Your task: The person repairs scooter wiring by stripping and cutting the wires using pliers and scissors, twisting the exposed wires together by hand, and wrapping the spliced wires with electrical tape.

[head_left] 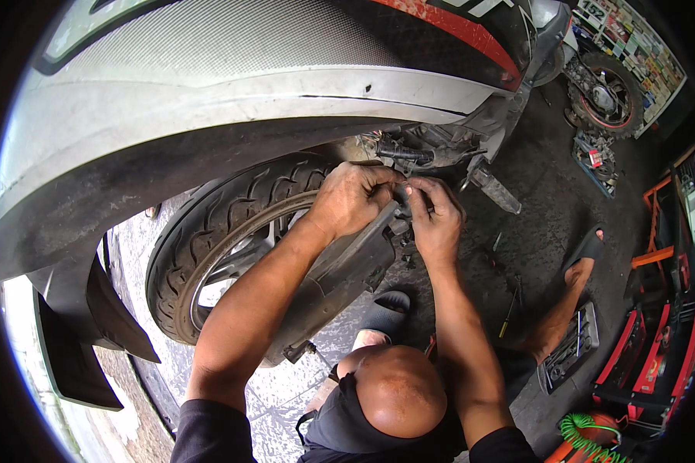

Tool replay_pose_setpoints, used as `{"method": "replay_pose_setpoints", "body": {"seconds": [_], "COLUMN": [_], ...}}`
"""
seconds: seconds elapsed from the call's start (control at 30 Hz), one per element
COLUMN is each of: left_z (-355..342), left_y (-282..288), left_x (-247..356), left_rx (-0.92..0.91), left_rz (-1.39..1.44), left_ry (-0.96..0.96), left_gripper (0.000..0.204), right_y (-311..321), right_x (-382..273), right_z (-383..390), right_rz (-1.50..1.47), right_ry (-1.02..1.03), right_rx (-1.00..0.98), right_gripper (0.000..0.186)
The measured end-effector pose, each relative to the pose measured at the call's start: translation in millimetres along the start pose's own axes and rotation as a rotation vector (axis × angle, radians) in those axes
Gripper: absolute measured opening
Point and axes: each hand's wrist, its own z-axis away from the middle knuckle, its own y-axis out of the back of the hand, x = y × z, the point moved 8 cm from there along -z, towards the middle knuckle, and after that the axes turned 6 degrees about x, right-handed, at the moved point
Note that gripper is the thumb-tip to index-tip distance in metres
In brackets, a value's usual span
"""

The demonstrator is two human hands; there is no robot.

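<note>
My left hand (pixel 351 197) and my right hand (pixel 432 216) meet at the near end of the scooter's exposed mechanism (pixel 413 154), fingers pinched round something small I cannot make out. Just below them a long dark grey housing (pixel 340 293) runs diagonally beside the wheel's tire (pixel 174 255). The scooter's silver and black body panel (pixel 247 92) hangs above, with a black mudguard (pixel 100 316) at the left. A metal foot peg (pixel 494 185) juts out to the right of my hands.
Loose hand tools (pixel 506 312) and a grey tool case (pixel 567 347) lie on the dark floor. At right stand red tool trays (pixel 656 347) and a coiled green hose (pixel 587 432). Another wheel (pixel 618 100) and a tray of parts (pixel 594 162) are at upper right.
</note>
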Motion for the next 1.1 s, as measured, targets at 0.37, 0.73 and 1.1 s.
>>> {"method": "replay_pose_setpoints", "body": {"seconds": [0.37,0.73,1.1], "left_z": [12.7,19.3,9.2], "left_y": [5.7,7.2,0.9], "left_x": [17.2,17.4,9.7], "left_rx": [0.183,0.212,0.098], "left_rz": [-0.13,-0.164,0.062], "left_ry": [-0.309,-0.171,0.018], "left_gripper": [0.02,0.026,0.024], "right_y": [-37.1,-52.1,-28.5], "right_x": [30.4,34.4,16.3], "right_z": [22.9,21.4,10.3], "right_rz": [-0.896,-0.73,-0.514], "right_ry": [-1.102,-0.964,-0.628], "right_rx": [-0.142,0.065,-0.032], "right_gripper": [0.009,0.008,0.006]}}
